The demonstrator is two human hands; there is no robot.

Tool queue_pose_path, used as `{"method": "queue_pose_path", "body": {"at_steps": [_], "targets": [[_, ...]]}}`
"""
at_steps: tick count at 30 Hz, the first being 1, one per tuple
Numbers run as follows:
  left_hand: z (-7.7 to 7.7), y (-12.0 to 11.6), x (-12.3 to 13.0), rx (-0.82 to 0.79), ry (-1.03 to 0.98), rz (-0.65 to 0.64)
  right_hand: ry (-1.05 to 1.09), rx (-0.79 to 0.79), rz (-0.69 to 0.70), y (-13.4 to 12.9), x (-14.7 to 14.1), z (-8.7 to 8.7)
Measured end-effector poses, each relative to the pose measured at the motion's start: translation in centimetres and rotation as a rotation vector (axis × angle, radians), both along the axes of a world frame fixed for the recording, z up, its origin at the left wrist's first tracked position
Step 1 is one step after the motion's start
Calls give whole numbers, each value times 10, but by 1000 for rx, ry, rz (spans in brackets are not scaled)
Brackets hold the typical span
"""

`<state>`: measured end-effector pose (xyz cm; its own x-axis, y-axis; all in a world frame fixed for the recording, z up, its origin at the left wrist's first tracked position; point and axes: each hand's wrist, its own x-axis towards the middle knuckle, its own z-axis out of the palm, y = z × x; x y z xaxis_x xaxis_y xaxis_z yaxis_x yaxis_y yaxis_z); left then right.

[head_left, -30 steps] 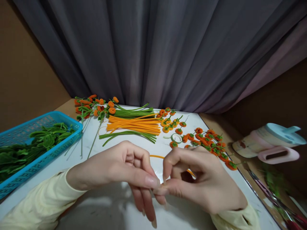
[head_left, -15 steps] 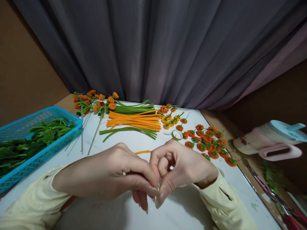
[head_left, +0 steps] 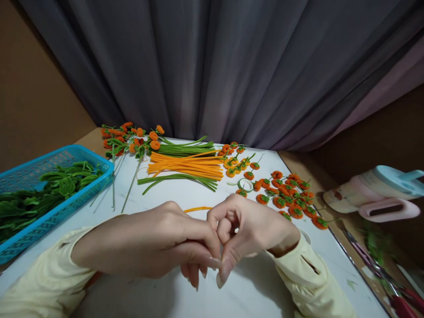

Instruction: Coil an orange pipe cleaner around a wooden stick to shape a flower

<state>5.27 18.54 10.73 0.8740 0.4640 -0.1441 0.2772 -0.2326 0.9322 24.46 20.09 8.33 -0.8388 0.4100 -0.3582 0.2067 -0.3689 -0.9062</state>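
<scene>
My left hand [head_left: 155,245] and my right hand [head_left: 248,236] meet fingertip to fingertip over the near part of the white table [head_left: 212,296]. Both are closed in a pinch, thumbs pressed against fingers. Whatever they grip is hidden behind the fingers. A short stretch of orange pipe cleaner [head_left: 198,209] shows just beyond the hands; whether it lies on the table or runs into my fingers I cannot tell. Farther back are a bundle of orange pipe cleaners [head_left: 185,165] and green pipe cleaners [head_left: 180,177]. Several orange fuzzy flower heads [head_left: 288,192] lie to the right.
At left stands a blue basket [head_left: 56,212] with green fuzzy leaves. Stemmed orange flowers [head_left: 154,145] lie at the back left. A roll of green tape [head_left: 245,185] sits near the flower heads. On the right are a tumbler [head_left: 361,196] and scissors [head_left: 374,267].
Both hands stay pinched together at nearly the same spot. The left fingers have shifted slightly, and a little more of the orange pipe cleaner shows behind them.
</scene>
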Motion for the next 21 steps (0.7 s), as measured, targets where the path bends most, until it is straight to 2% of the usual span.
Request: {"method": "queue_pose_path", "body": {"at_steps": [4,9,15,21], "targets": [[0,-1,1,-5,60,12,-13,-7,9,1,0,1],[-1,-1,2,-95,86,94,26,34,50,0,-3,-3],[-7,5,-1,-94,-39,19,115,2,54,-1,-3,-1],[-11,9,-7,-97,-107,-34,40,-91,87,-3,-1,-3]]}}
